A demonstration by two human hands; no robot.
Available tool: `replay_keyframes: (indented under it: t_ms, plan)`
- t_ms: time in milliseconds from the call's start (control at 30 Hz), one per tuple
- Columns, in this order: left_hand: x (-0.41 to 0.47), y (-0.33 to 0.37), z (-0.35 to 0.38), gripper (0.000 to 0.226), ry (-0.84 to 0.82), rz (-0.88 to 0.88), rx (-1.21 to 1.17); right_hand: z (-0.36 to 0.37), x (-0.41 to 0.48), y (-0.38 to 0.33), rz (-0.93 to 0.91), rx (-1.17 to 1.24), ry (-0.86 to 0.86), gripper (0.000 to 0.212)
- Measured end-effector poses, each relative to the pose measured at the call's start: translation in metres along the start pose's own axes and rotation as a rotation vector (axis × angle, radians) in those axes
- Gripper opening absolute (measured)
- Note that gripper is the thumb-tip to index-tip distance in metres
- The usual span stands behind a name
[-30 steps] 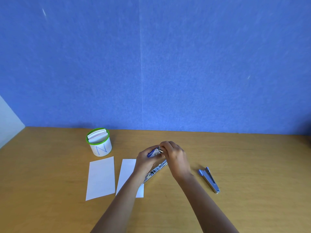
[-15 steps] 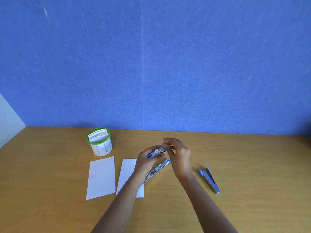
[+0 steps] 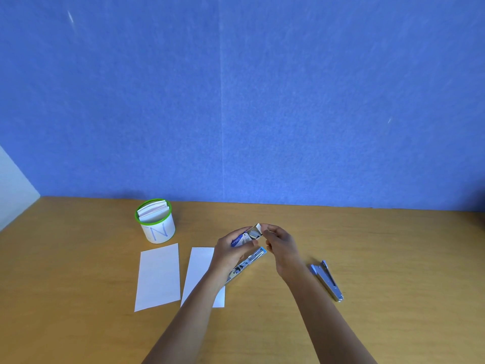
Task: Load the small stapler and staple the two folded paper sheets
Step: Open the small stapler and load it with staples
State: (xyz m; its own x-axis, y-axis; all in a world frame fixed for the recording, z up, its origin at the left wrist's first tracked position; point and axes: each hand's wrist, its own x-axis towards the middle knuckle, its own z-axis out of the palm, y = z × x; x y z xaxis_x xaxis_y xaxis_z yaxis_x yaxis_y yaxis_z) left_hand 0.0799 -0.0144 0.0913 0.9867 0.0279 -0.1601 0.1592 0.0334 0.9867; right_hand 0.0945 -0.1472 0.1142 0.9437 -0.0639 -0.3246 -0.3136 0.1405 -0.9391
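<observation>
My left hand (image 3: 231,249) holds a small blue-and-white staple box (image 3: 245,239) with its end flap open, above the table. My right hand (image 3: 282,245) is just right of the box, fingertips at the open flap; whether it pinches staples I cannot tell. Under the hands lies the opened small stapler (image 3: 248,264), its metal staple channel showing. Two folded white paper sheets lie side by side at the left: one (image 3: 158,277) fully visible, the other (image 3: 198,269) partly covered by my left forearm.
A second, shut blue stapler (image 3: 326,279) lies to the right of my right hand. A white cup with a green rim (image 3: 155,220) holds paper slips at the back left. A blue wall stands behind the wooden table (image 3: 393,258).
My right hand has drawn slightly away from the box, and the box's end flap now stands open. My left hand has stayed in place.
</observation>
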Motion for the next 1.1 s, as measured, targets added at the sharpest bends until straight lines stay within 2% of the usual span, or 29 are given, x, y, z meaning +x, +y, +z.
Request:
replay_keyframes:
  t_ms: [467, 733, 833, 900, 1100]
  plan:
    - [0.001, 0.0, 0.003, 0.038, 0.023, 0.018, 0.03, 0.009, -0.005, 0.012, -0.164, -0.153, 0.0, 0.007]
    - [0.009, -0.001, 0.002, 0.053, 0.048, 0.011, 0.128, 0.009, -0.003, 0.011, -0.148, -0.259, -0.013, 0.016]
    - [0.009, 0.0, 0.002, 0.06, 0.031, 0.022, 0.178, 0.008, -0.001, 0.013, -0.162, -0.218, -0.017, 0.004]
    - [0.009, 0.0, 0.004, 0.06, 0.024, 0.037, 0.224, 0.008, 0.0, 0.014, -0.152, -0.211, 0.0, 0.005]
    - [0.011, -0.004, 0.005, 0.041, 0.045, 0.106, 0.343, 0.0, 0.012, 0.004, -0.015, -0.027, 0.054, 0.003]
